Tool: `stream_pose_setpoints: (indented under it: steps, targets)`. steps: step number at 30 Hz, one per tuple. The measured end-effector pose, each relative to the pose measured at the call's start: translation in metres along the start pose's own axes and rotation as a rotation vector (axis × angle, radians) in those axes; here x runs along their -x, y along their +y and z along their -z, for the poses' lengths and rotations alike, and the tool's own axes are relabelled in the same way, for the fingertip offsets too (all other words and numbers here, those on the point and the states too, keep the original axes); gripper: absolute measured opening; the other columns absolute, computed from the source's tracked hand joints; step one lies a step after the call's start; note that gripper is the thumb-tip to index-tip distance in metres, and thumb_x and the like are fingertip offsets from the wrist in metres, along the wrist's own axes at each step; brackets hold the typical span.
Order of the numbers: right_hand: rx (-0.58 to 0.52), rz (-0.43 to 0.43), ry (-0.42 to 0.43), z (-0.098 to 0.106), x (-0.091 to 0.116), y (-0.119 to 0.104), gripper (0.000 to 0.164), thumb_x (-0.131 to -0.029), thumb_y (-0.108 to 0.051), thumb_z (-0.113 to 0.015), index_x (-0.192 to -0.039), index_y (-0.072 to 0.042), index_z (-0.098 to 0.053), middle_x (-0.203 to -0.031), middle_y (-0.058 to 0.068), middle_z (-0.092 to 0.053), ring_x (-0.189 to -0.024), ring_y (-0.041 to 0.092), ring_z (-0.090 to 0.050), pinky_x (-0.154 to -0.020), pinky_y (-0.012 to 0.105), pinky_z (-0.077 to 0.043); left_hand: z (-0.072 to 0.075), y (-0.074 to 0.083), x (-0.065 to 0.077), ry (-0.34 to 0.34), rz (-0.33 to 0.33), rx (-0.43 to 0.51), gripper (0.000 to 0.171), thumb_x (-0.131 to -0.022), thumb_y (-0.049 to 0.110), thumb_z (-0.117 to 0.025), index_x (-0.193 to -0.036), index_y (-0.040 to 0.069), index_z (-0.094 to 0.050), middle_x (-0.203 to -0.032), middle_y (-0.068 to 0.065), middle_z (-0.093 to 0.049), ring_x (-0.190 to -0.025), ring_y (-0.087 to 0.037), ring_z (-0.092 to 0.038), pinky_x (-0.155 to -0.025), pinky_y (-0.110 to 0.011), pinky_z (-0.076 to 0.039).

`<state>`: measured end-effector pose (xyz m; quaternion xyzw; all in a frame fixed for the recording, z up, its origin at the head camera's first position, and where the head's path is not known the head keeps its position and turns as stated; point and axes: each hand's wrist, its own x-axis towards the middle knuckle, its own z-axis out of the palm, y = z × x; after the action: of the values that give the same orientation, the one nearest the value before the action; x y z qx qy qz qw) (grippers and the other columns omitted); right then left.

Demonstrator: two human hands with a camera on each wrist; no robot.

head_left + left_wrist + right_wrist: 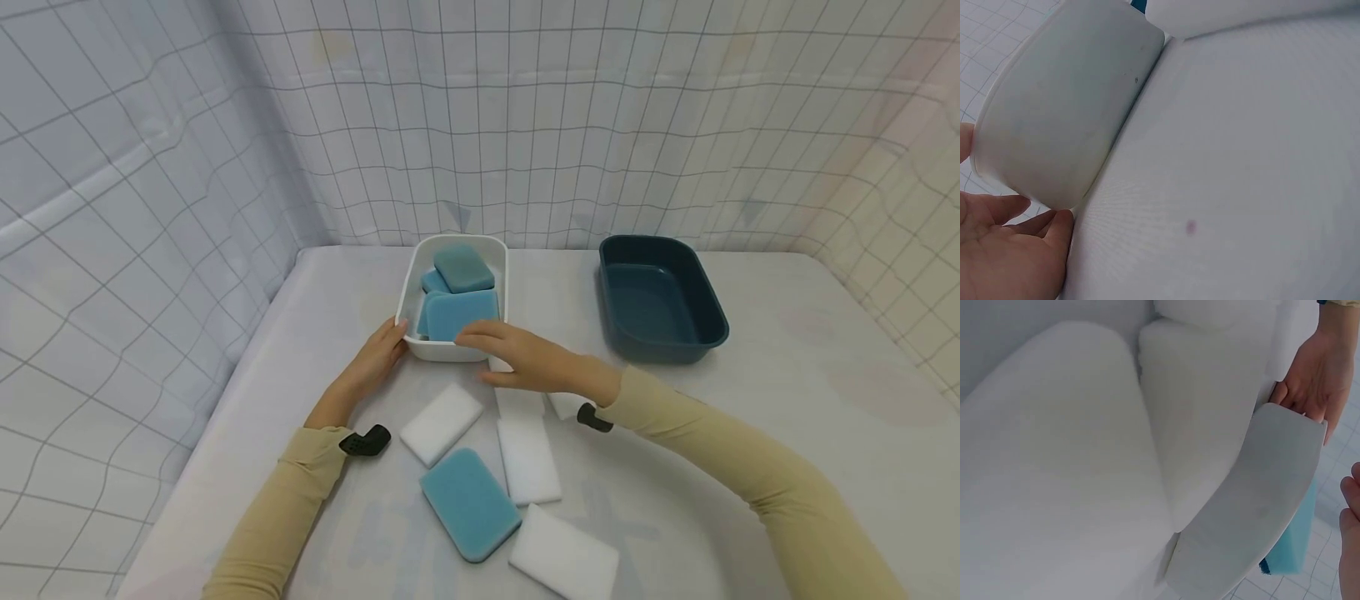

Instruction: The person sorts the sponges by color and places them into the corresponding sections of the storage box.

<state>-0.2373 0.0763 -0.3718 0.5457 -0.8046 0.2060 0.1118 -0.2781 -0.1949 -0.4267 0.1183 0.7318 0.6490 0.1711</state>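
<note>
Around the near left corner of a white bin (450, 354), my left hand (375, 358) holds its wall; the left wrist view shows the fingertips low against the white wall (1072, 112). Several blue sponges lie in the bin, with one blue sponge (462, 312) nearest the front. My right hand (525, 354) hovers at the bin's near right corner, fingers straight and apart with nothing between them. Its fingertips overlap that sponge's edge in the head view. White sponges (528, 460) lie below the right hand.
A dark teal bin (663, 350) stands at the back right. In front of the white bin lie a loose blue sponge (471, 504) and white sponges, one left (442, 424) and one near the front (565, 553). A grid-patterned curtain (525, 125) closes off the back.
</note>
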Motion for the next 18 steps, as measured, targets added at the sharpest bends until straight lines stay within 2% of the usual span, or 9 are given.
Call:
stream_pose_setpoints:
  steps: [6, 18]
  targets:
    - [-0.015, -0.005, -0.06, -0.003, 0.005, -0.008, 0.052, -0.086, -0.019, -0.068, -0.131, -0.001, -0.05, -0.129, 0.011, -0.052, -0.122, 0.022, -0.051, -0.103, 0.032, -0.046, 0.0, 0.0, 0.0, -0.001, 0.001, 0.005, 0.06, -0.104, 0.032, -0.023, -0.151, 0.006, 0.004, -0.16, -0.011, 0.006, -0.148, -0.026, 0.003, -0.122, -0.044, -0.004]
    - [-0.013, 0.023, -0.106, -0.005, 0.008, -0.018, 0.053, -0.088, -0.025, -0.065, -0.134, -0.004, -0.048, -0.134, 0.009, -0.051, -0.125, 0.02, -0.05, -0.105, 0.029, -0.045, 0.001, -0.001, 0.0, -0.005, 0.009, 0.0, 0.061, -0.104, 0.033, -0.023, -0.151, 0.007, 0.005, -0.16, -0.01, 0.007, -0.148, -0.026, 0.004, -0.122, -0.044, -0.003]
